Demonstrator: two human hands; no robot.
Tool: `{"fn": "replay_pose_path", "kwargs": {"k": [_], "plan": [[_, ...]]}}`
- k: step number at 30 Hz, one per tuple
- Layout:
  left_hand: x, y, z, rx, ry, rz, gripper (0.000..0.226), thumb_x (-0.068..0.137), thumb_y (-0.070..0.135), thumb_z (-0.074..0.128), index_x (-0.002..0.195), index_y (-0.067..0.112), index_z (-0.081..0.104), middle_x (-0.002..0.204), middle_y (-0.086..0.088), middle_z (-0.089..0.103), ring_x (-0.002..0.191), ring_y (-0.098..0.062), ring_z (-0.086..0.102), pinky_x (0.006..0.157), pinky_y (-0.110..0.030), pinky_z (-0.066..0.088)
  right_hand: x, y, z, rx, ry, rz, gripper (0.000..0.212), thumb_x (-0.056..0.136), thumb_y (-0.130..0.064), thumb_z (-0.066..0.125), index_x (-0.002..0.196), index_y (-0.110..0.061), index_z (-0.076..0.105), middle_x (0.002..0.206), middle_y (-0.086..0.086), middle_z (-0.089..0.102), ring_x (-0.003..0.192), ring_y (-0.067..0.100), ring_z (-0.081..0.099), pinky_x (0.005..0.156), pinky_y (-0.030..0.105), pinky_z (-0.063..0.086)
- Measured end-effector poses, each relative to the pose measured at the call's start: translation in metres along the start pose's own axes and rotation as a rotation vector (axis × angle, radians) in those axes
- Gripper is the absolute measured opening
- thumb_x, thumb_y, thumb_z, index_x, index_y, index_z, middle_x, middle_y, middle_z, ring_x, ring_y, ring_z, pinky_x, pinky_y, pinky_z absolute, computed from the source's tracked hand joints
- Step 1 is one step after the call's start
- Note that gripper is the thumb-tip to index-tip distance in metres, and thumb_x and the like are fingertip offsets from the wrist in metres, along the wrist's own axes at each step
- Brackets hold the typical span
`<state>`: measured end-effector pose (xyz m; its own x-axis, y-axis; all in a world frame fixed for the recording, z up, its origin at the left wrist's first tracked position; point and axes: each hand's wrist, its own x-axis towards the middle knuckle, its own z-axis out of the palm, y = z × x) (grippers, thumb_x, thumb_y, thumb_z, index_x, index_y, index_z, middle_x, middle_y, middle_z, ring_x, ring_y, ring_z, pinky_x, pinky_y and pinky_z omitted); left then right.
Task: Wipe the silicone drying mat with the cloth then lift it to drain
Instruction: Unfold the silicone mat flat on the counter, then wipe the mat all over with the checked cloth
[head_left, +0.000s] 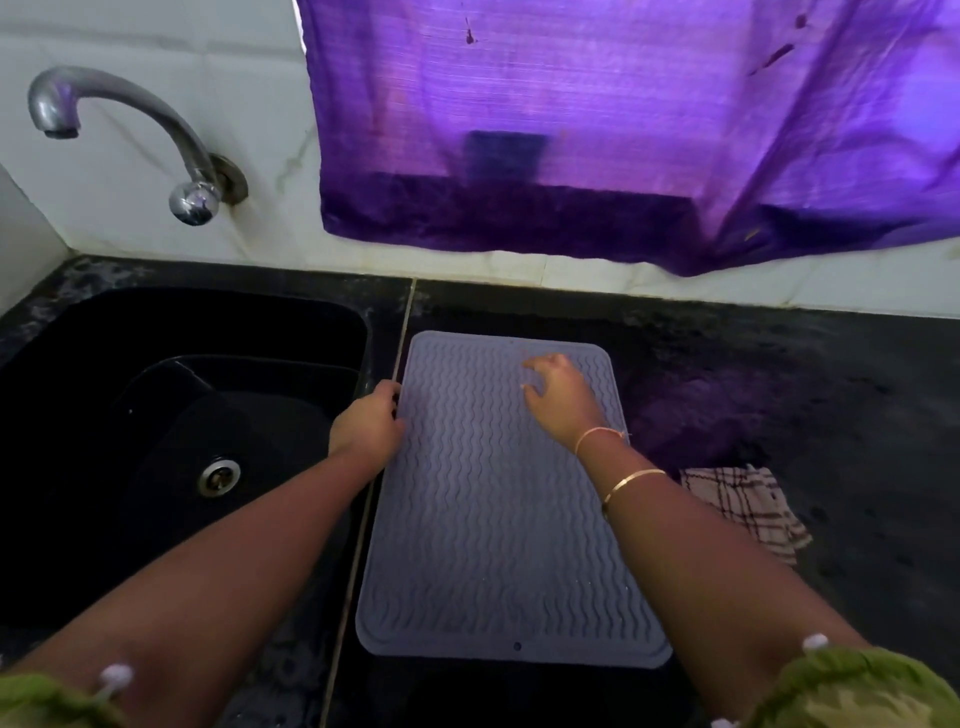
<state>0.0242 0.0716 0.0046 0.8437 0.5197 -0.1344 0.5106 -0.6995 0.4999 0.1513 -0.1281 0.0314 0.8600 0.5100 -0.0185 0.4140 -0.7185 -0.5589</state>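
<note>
Grey wavy-ribbed silicone drying mat (498, 519) flat, long axis away; left hand (370, 422) fingers pinch left edge; right hand (561, 397) fingers spread above; checked cloth (748, 506) lies right, unheld.

Dim, purple backlight, wide-angle warp

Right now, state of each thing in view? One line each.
mat: flat on the counter, not lifted
cloth: crumpled on the counter right of the mat, not held
left hand: grip at the mat's left edge
right hand: open, fingers spread above the mat's far end
tap: no water running
sink: no dishes inside
curtain: hanging down over the wall
</note>
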Motion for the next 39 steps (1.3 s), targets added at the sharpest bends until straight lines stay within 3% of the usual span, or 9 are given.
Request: {"fn": "replay_pose_path", "kwargs": {"k": [5,13,19,22,26,31,35,37,39], "plan": [[-0.004,0.002,0.011,0.172,0.143,0.023,0.034,0.092,0.020,0.052,0.125,0.016,0.053,0.117,-0.009,0.061,0.106,-0.028,0.056,0.087,-0.042,0.044,-0.033,0.040,-0.011,-0.220,0.257,0.225,0.029,0.091,-0.019,0.050,0.118,-0.011,0.060,0.119,0.017,0.053,0.109,0.035,0.049,0.087,0.042,0.042],[-0.012,0.022,0.021,0.208,0.154,0.123,0.038,0.093,0.018,0.050,0.130,0.017,0.051,0.130,-0.006,0.055,0.119,-0.028,0.049,0.098,-0.042,0.036,-0.105,0.107,-0.024,-0.537,0.330,0.502,0.046,0.077,-0.043,0.066,0.096,-0.002,0.057,0.103,0.025,0.054,0.100,0.041,0.050,0.082,0.046,0.040],[-0.017,0.029,0.027,0.223,0.131,0.147,0.036,0.093,0.018,0.049,0.130,0.018,0.051,0.128,-0.005,0.057,0.118,-0.026,0.050,0.098,-0.041,0.036,-0.115,0.118,-0.018,-0.471,0.353,0.428,0.025,0.060,0.002,0.072,0.076,0.006,0.053,0.081,0.033,0.054,0.071,0.046,0.057,0.063,0.045,0.047],[-0.019,0.030,0.024,0.202,0.133,0.162,0.035,0.094,0.019,0.049,0.129,0.018,0.053,0.129,-0.003,0.057,0.119,-0.025,0.050,0.100,-0.041,0.036,-0.106,0.127,-0.028,-0.411,0.282,0.484,0.016,0.076,0.003,0.059,0.090,0.009,0.056,0.098,0.034,0.055,0.089,0.045,0.056,0.073,0.043,0.044],[-0.018,0.024,0.019,0.051,0.066,0.170,0.034,0.093,0.018,0.052,0.127,0.015,0.055,0.130,-0.006,0.056,0.120,-0.026,0.050,0.100,-0.043,0.043,-0.091,0.122,-0.059,-0.086,0.412,0.664,0.022,0.083,-0.015,0.056,0.094,0.001,0.067,0.104,0.025,0.065,0.093,0.038,0.061,0.077,0.035,0.047],[-0.013,0.029,0.010,-0.122,0.064,0.140,0.030,0.094,0.017,0.053,0.122,0.010,0.058,0.127,-0.007,0.057,0.111,-0.023,0.058,0.091,-0.037,0.050,-0.067,0.083,-0.079,0.363,0.566,0.501,0.017,0.083,-0.016,0.062,0.097,-0.009,0.071,0.099,0.014,0.071,0.088,0.027,0.065,0.076,0.027,0.046],[-0.004,0.033,-0.002,-0.110,0.036,0.186,0.027,0.094,0.015,0.051,0.118,0.011,0.061,0.126,-0.008,0.057,0.108,-0.022,0.059,0.089,-0.036,0.051,-0.052,0.050,-0.068,1.106,0.458,0.391,0.016,0.084,-0.001,0.058,0.097,-0.002,0.069,0.086,0.012,0.072,0.071,0.015,0.067,0.067,0.028,0.055],[0.003,0.029,-0.010,-0.023,0.019,0.215,0.028,0.092,0.011,0.049,0.116,0.012,0.063,0.126,-0.009,0.056,0.106,-0.024,0.059,0.088,-0.034,0.050,-0.047,0.035,-0.059,1.432,0.334,0.363,0.023,0.085,-0.002,0.056,0.106,0.004,0.064,0.091,0.015,0.071,0.081,0.024,0.069,0.073,0.037,0.058],[0.008,0.022,-0.018,0.071,0.017,0.219,0.029,0.092,0.012,0.048,0.116,0.014,0.064,0.125,-0.008,0.058,0.104,-0.024,0.059,0.088,-0.036,0.051,-0.042,0.023,-0.049,1.559,0.229,0.362,0.023,0.086,-0.005,0.055,0.108,-0.003,0.060,0.101,0.018,0.066,0.091,0.030,0.066,0.077,0.046,0.056]]}}
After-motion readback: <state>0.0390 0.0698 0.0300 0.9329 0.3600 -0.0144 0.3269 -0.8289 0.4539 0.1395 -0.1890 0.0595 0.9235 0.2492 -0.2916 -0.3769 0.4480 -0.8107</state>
